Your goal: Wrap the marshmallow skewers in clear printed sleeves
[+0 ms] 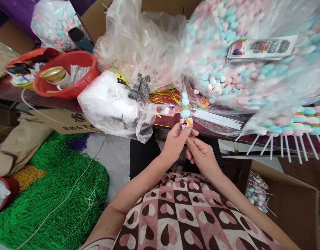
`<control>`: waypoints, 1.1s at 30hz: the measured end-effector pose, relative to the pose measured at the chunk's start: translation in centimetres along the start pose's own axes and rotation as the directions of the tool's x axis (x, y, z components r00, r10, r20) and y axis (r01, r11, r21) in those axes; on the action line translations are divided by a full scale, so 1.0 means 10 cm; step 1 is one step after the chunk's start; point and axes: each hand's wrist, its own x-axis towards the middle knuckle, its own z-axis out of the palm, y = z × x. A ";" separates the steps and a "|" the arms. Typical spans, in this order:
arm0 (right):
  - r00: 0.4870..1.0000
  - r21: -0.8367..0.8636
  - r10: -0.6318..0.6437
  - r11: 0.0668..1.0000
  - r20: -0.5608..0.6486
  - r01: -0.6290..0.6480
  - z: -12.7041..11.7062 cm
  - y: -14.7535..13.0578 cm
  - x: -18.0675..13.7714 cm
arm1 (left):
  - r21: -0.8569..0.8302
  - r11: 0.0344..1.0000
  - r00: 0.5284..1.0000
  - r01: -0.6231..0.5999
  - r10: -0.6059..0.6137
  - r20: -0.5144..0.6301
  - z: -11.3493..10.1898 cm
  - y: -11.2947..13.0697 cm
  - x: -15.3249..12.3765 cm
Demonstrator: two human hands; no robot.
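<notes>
A marshmallow skewer [185,109] in a clear printed wrapper stands upright in front of me, over the table's near edge. My left hand [176,143] is closed around the wrapper's lower end, thumb on the printed part. Just below it, my right hand [200,151] pinches the white stick with its fingertips. Beside the skewer lie printed wrappers [165,109] and gold twist ties [166,96]. White paper sticks [218,119] rest in a clear bag to the right. Finished-looking skewers [297,125] line the table edge at far right, their sticks poking out over it.
Big clear bags of marshmallows [219,38] fill the back right, with a stack of wrappers [262,48] on top. A white plastic bag [110,100] and red basket [90,74] stand left. Green beads [79,187] cover the floor. An open carton [292,208] holds wrapped skewers.
</notes>
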 end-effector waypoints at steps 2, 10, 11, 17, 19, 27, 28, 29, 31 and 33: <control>0.998 -0.127 -0.038 0.991 0.042 0.043 -0.07 -0.05 0.01 | -0.019 1.000 1.000 -0.009 0.009 -0.026 -0.03 0.01 0.02; 0.818 -0.543 -0.564 0.724 -0.113 0.425 -0.22 -0.13 0.16 | 0.058 0.996 0.998 0.062 -0.062 0.014 -0.11 0.01 0.02; 0.807 -0.564 -0.585 0.696 -0.086 0.445 -0.21 -0.12 0.18 | 0.064 0.995 0.996 0.074 -0.077 0.042 -0.10 -0.01 0.01; 0.767 -0.656 -0.641 0.590 -0.027 0.470 -0.16 -0.07 0.24 | 0.086 0.990 0.987 0.109 -0.117 0.106 -0.08 0.00 -0.05; 0.766 -0.674 -0.643 0.577 -0.026 0.461 -0.17 -0.06 0.24 | 0.049 0.988 0.982 0.145 -0.150 0.115 -0.07 0.02 -0.05; 0.815 -0.681 -0.570 0.638 -0.103 0.360 -0.15 -0.05 0.22 | 0.028 0.990 0.985 0.141 -0.143 0.093 -0.06 -0.03 -0.05; 0.820 -0.678 -0.561 0.647 -0.114 0.348 -0.15 -0.04 0.23 | 0.042 0.990 0.986 0.135 -0.138 0.094 -0.06 -0.04 -0.05; 0.823 -0.676 -0.555 0.654 -0.124 0.339 -0.15 -0.04 0.23 | 0.057 0.990 0.987 0.128 -0.133 0.094 -0.06 -0.05 -0.05; 0.825 -0.673 -0.548 0.664 -0.139 0.327 -0.15 -0.02 0.25 | 0.084 0.989 0.989 0.118 -0.125 0.084 -0.06 -0.07 -0.05; 0.825 -0.676 -0.545 0.665 -0.148 0.317 -0.15 0.00 0.27 | 0.102 0.988 0.990 0.119 -0.126 0.070 -0.05 -0.08 -0.06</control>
